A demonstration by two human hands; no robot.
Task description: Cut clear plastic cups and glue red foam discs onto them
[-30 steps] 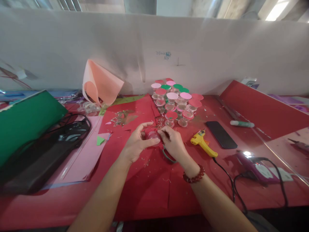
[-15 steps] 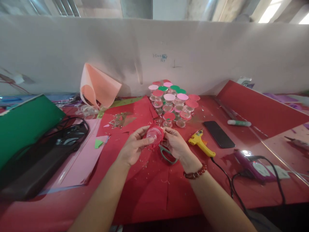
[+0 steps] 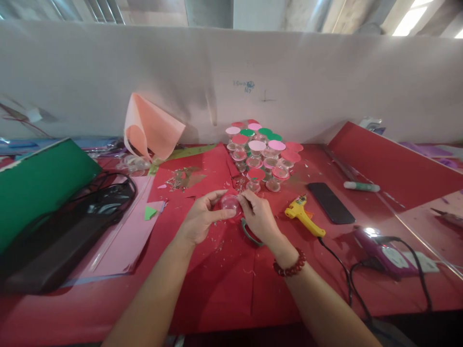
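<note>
Between the fingers and thumb of my left hand [image 3: 198, 218] is a small clear plastic cup [image 3: 228, 204], tilted, with red paper showing around and behind it. My right hand [image 3: 261, 218] is closed in a pinch at the cup's right edge; its fingertips touch there, and what exactly they pinch is partly hidden. Under my right hand lie scissors [image 3: 248, 233] with a grey-green handle, mostly covered. Just behind both hands stand several clear cup shapes [image 3: 274, 184] topped with red, pink and green paper discs [image 3: 257, 146].
A yellow glue gun [image 3: 306, 217], corded, lies to the right beside a black phone [image 3: 331, 203]. Farther right are a purple power socket [image 3: 385, 255] and a glue stick [image 3: 361, 186]. Left are a black bag [image 3: 72, 236], pink sheets [image 3: 123, 241] and a green board [image 3: 47, 180].
My right hand has turned and shifted its fingers over the cup's upper right edge, covering more of the scissors. My left hand keeps its hold. The view has shifted slightly.
</note>
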